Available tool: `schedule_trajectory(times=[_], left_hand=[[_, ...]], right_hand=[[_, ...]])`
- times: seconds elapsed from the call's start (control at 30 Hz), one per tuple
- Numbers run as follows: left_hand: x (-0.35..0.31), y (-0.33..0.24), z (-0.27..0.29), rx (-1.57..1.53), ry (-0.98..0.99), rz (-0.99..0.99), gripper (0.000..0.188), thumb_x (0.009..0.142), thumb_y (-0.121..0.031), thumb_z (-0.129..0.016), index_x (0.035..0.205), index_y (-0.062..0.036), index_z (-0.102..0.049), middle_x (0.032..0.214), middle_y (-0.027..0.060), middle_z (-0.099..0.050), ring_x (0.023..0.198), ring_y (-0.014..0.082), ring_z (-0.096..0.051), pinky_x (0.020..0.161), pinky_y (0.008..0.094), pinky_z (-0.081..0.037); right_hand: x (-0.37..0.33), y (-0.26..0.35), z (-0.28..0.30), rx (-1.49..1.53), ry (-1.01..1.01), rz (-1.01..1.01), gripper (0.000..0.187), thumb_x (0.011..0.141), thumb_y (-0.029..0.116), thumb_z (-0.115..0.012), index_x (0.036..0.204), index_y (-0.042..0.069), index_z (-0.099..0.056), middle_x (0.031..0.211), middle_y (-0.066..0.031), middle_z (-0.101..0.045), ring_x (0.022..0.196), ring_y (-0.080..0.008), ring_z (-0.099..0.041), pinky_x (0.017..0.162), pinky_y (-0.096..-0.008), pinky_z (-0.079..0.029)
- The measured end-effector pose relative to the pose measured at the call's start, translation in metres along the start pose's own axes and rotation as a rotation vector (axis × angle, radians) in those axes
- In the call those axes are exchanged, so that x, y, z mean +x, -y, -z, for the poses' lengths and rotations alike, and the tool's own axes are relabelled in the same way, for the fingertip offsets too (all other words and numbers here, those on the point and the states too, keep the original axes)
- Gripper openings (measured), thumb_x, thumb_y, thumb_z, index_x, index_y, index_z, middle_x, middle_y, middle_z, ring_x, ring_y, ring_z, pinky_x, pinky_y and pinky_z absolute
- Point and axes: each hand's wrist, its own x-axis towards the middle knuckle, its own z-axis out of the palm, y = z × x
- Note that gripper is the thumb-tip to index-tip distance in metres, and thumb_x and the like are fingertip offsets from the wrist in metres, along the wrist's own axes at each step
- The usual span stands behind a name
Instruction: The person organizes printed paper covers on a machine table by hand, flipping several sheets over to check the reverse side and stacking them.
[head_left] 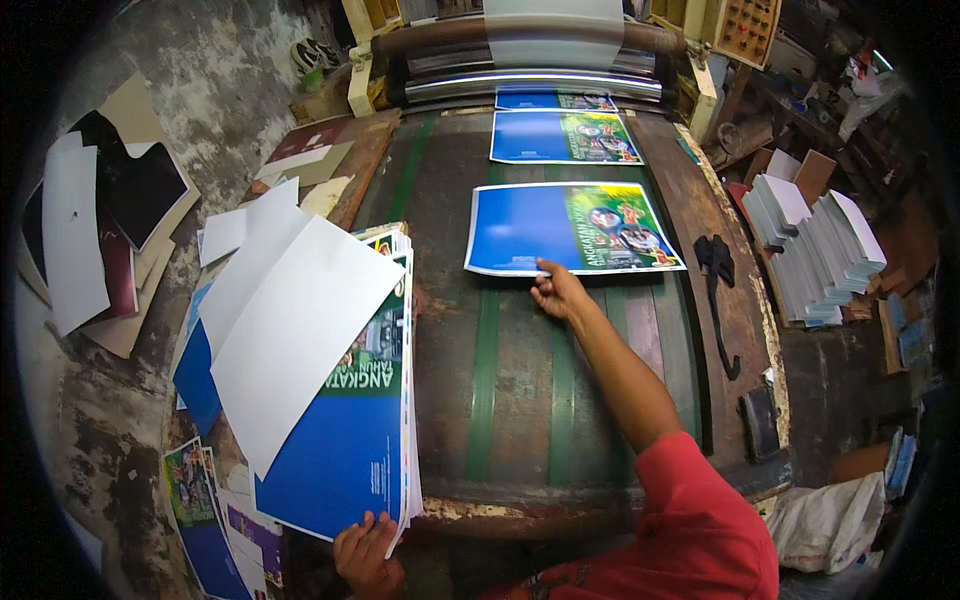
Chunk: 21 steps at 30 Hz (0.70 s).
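My right hand (558, 292) is closed on the near edge of a blue and green printed sheet (530, 225), thumb on top. That sheet lies nearly flat over the machine's feed table (440, 430). Beyond it, a second printed sheet (535, 135) lies on the belts, and a third (530, 100) is at the rollers. At the lower left, my left hand (368, 555) is closed on the near edge of a stack of printed sheets (320, 470). Blank white sheets (300, 330) lie slanted across that stack and hide part of its top print.
Metal rollers (530, 85) span the far end. A black strap (715, 270) lies on the table's right rim. Piles of white paper blocks (815, 250) stand at the right, above a white sack (830, 520). Loose card sheets (75, 230) lean at the far left.
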Motion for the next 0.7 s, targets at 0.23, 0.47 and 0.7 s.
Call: schedule_trajectory(times=[0.23, 0.47, 0.7], left_hand=[[0.017, -0.020, 0.031, -0.183, -0.202, 0.004, 0.023, 0.094, -0.018, -0.058, 0.105, -0.0010, -0.069, 0.107, 0.0169, -0.069, 0.101, 0.0317, -0.066, 0.090, 0.0398, -0.049], [0.005, -0.018, 0.038, -0.585, -0.165, 0.499, 0.026, 0.094, -0.024, -0.059, 0.103, -0.0016, -0.069, 0.107, 0.0138, -0.070, 0.100, 0.0288, -0.066, 0.093, 0.0415, -0.048], [0.011, -0.002, 0.031, -0.606, -0.842, 0.666, 0.027, 0.090, -0.025, -0.057, 0.087, 0.0005, -0.066, 0.088, 0.0127, -0.071, 0.089, 0.0273, -0.066, 0.104, 0.0433, -0.035]], right_hand=[[0.072, 0.044, -0.014, 0.095, -0.110, 0.200, 0.026, 0.096, 0.029, -0.056, 0.097, 0.003, -0.052, 0.067, -0.0067, -0.059, 0.050, -0.0110, -0.051, 0.060, -0.0334, -0.059], [0.092, 0.069, -0.011, 0.187, -0.094, 0.297, 0.040, 0.097, 0.030, -0.052, 0.123, 0.000, -0.045, 0.096, -0.0172, -0.061, 0.070, -0.0198, -0.056, 0.076, -0.0471, -0.057], [-0.111, 0.004, -0.050, -0.092, 0.532, 0.016, 0.052, 0.093, 0.041, -0.058, 0.128, 0.005, -0.044, 0.102, -0.0172, -0.064, 0.072, -0.0213, -0.064, 0.071, -0.0449, -0.058]])
